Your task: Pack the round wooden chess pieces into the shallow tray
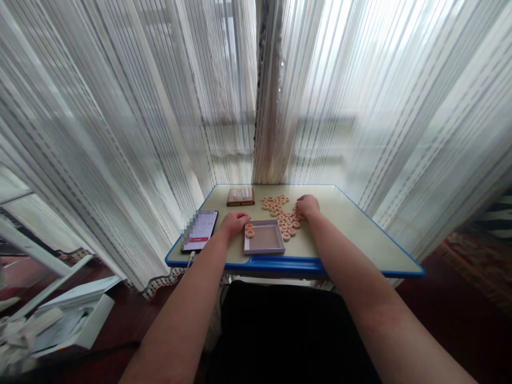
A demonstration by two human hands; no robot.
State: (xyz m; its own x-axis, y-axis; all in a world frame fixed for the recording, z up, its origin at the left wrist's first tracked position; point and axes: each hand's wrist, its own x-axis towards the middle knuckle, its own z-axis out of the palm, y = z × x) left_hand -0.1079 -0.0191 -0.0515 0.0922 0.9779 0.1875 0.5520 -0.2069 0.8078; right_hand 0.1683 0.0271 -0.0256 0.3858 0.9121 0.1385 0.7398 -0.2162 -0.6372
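Plainly, both hands are at work low over the counter (356, 229). The left hand (235, 222) lies at the far left corner of an open tray (264, 250), fingers loosely bent; whether it pinches the wall or merely leans there, I cannot tell. The right hand (307, 205) has its fingers curled down at the edge of the loose pieces (292, 232), and its fingertips are too hidden to show whether one is caught between them. These pieces spread between the two hands, most just left of the right one, a smaller cluster reaching farther off. Two more (250, 233) lie inside the tray, right beside the left hand. Past that hand sits a patterned box (241, 197); to its left is a phone (200, 230) (its cable trails toward the body).

For good handling, I would pinch each piece by its rim, since such flat discs probably slide when pressed from above. A light left hand should steady the tray without covering the pair inside.
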